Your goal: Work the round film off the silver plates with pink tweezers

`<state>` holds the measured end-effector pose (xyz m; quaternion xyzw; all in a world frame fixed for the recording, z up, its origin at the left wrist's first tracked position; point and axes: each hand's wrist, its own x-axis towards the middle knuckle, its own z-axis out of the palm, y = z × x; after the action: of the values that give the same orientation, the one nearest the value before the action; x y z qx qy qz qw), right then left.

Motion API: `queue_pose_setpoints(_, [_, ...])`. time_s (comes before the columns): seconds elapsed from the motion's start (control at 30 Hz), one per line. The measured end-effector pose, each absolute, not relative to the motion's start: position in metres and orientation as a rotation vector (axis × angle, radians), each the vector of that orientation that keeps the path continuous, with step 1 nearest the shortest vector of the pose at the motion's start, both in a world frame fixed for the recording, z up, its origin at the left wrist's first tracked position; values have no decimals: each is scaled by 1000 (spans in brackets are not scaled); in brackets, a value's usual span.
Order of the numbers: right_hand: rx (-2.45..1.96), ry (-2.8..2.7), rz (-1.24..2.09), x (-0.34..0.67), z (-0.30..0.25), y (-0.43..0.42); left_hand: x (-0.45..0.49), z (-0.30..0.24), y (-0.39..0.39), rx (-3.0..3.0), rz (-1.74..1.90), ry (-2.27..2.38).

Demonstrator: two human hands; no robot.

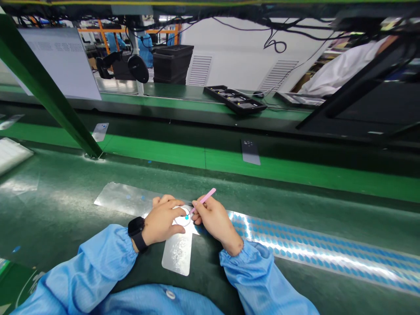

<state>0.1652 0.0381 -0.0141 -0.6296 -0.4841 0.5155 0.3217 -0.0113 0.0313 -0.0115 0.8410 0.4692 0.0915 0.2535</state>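
A silvery phone back cover (177, 253) lies flat on the green bench just in front of me. My left hand (164, 221), a black watch on its wrist, rests on the cover's upper end with fingers curled and pressing it down. My right hand (213, 218) pinches pink tweezers (203, 200), whose tip touches a small blue round sticker (187, 217) at the cover's camera ring. A long shiny sheet of blue stickers (311, 251) stretches away to the right of my right hand.
A clear film sheet (126, 199) lies left of my hands. Two more back covers (250, 152) (100, 131) sit on the green conveyor. A green post (49, 92) slants at left. A black tray (234, 99) and a white-sleeved person (344, 68) are beyond.
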Motion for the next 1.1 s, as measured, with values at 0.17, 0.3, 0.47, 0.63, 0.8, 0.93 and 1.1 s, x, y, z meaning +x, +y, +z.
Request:
queue_pose_setpoints(0.17, [-1648,-1260,1355,164,-11,37,-13,-12,29,2343,240,1275])
queue_pose_setpoints(0.3, [-1650,-1246,1350,163,-10,37,-13,-10,27,2391,239,1285])
queue_pose_setpoints(0.47, [-1542,-1044,1423,164,-14,39,-11,-6,24,2421,204,1315])
queue_pose_setpoints(0.63, [-1423,-779,1478,166,-14,41,-8,-2,22,2461,145,1335])
queue_pose_setpoints(0.8, [-1406,-815,1506,165,-15,42,-4,1,21,2469,88,1355])
queue_pose_setpoints(0.93, [-1390,-825,1512,166,-18,42,-5,-2,20,2464,110,1378])
queue_pose_setpoints(1.1, [-1373,-844,1521,168,-22,42,-4,-2,19,2483,92,1389])
